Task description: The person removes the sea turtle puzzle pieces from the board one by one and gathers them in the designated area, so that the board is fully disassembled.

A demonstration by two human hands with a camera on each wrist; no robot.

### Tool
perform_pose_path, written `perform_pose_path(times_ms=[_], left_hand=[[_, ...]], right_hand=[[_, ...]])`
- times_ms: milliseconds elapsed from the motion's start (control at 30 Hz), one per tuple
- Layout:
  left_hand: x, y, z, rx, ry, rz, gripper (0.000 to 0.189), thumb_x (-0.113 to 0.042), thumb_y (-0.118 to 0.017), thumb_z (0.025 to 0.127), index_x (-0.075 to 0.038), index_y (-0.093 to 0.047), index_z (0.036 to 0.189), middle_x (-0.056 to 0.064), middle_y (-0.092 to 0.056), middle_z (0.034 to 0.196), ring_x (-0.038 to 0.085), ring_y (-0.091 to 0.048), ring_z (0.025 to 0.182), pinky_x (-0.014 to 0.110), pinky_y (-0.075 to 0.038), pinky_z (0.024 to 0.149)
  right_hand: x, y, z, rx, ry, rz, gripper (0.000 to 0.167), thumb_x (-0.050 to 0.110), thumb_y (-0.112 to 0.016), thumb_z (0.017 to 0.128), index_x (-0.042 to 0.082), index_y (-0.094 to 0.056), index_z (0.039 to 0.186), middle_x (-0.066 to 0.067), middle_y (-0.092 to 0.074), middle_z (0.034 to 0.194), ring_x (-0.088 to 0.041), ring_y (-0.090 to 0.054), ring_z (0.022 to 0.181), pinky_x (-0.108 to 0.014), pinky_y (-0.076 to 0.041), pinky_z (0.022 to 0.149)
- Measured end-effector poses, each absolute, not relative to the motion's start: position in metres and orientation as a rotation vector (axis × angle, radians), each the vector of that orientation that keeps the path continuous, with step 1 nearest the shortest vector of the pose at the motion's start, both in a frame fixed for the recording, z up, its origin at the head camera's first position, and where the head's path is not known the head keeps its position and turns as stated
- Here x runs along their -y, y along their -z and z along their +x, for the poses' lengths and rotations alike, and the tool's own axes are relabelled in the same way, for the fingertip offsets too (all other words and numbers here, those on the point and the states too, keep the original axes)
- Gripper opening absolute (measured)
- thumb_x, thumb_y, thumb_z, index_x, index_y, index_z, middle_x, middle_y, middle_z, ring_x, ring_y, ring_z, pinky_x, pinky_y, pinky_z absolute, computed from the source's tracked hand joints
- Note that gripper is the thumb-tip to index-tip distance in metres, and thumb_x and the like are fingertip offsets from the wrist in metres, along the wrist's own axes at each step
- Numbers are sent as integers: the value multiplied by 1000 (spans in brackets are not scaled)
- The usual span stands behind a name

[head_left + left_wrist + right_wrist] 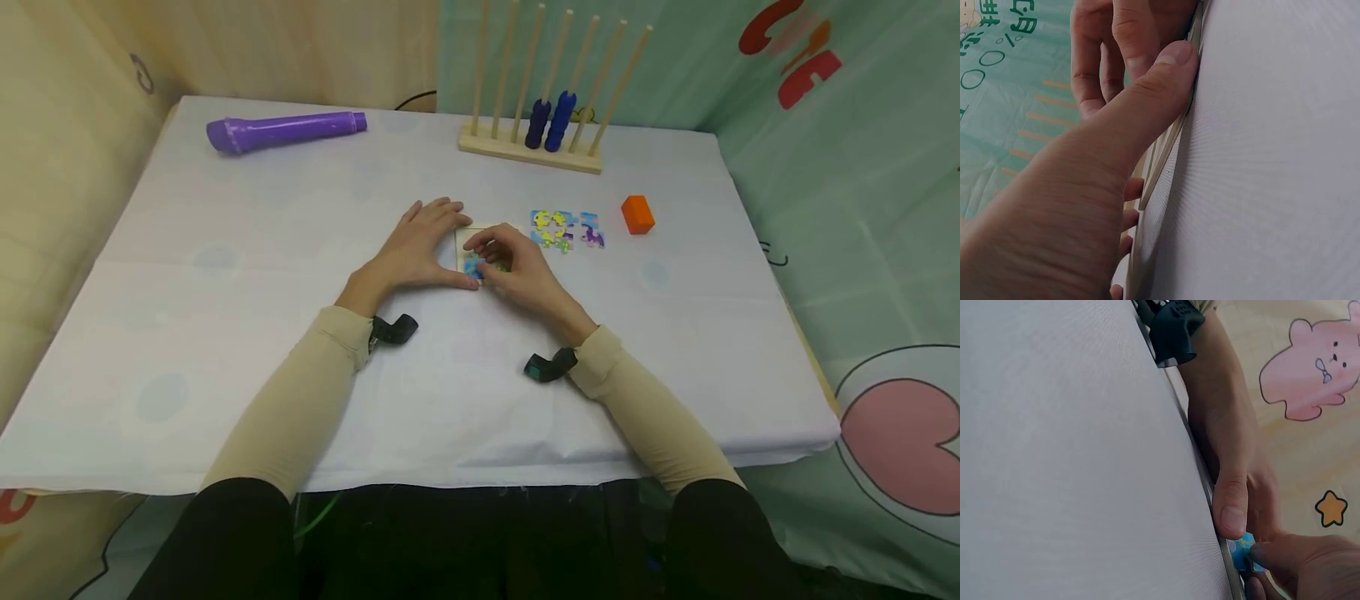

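Observation:
In the head view, a small wooden puzzle board [462, 240] lies on the white table with blue jigsaw pieces [472, 266] along its near side. My left hand [420, 246] spans the board's left side, its thumb stretched along the near edge and its fingers reaching past the far left corner. Over the board, my right hand [525, 271] has its fingers bent and pinches a small puzzle piece, mostly covered by thumb and fingertips. The right wrist view shows blue pieces [1241, 547] between both hands. Right of the board lie several loose jigsaw pieces [555, 223].
A wooden peg rack [525, 152] with dark blue beads on two pegs stands at the back. An orange block [637, 215] sits right of the loose pieces, and a purple toy microphone [288, 131] lies at the back left. Patterned curtains [847, 208] surround the table.

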State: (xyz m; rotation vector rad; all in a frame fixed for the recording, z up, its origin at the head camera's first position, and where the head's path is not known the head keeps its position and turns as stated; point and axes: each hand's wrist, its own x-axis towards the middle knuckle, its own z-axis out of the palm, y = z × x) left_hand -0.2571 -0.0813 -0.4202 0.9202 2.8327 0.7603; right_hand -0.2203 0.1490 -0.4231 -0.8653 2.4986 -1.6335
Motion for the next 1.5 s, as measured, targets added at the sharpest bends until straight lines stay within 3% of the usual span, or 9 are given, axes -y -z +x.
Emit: perform_pose_path(times_ms=[100,333,467,700,1000,1500], left_hand=[[82,419,-257,-2831,-768,917,105,-73,-84,73,-17,-50,154,8,-33,172,27,-15,164,51,0,135],[83,420,-255,-2832,-764,914,107,-74,-83,72,-17,-48,156,8,-32,172,27,-15,164,51,0,135],[83,422,-256,-2837,-742,917,107,-75,-82,73,-18,-48,156,6,-31,173,26,-14,164,49,1,135],[78,428,-253,-2823,-732,912,108,-76,-82,72,-18,-48,157,5,-29,174,25,-13,165,48,2,135],[81,418,-257,-2837,-671,905,109,-76,-81,74,-17,-46,158,6,-28,174,27,-13,165,49,2,135],[82,419,-256,-2828,-701,916,110,-75,-82,74,-16,-44,159,7,-27,175,26,-12,165,48,2,135]], right_hand=[[-151,423,-219,-2534,1675,-845,23,-1,-70,98,5,-70,121,-9,-68,121,-19,-69,106,-27,-59,93],[-171,411,-206,-2523,1783,-640,24,-4,-66,100,-8,-67,124,-25,-68,124,-31,-67,111,-26,-57,99],[-199,425,-211,-2514,1785,-548,25,0,-68,101,-3,-69,126,-21,-68,126,-20,-66,108,-17,-55,99],[-232,432,-204,-2650,1645,-475,23,7,-70,101,4,-72,124,-14,-72,121,-15,-66,107,-13,-55,96],[-233,429,-211,-2875,1528,-515,17,13,-71,101,9,-74,117,-3,-74,110,-12,-66,97,-13,-55,87],[-230,427,-210,-3024,1633,-315,21,13,-82,92,2,-73,107,-14,-76,98,-9,-68,83,-10,-55,74]])
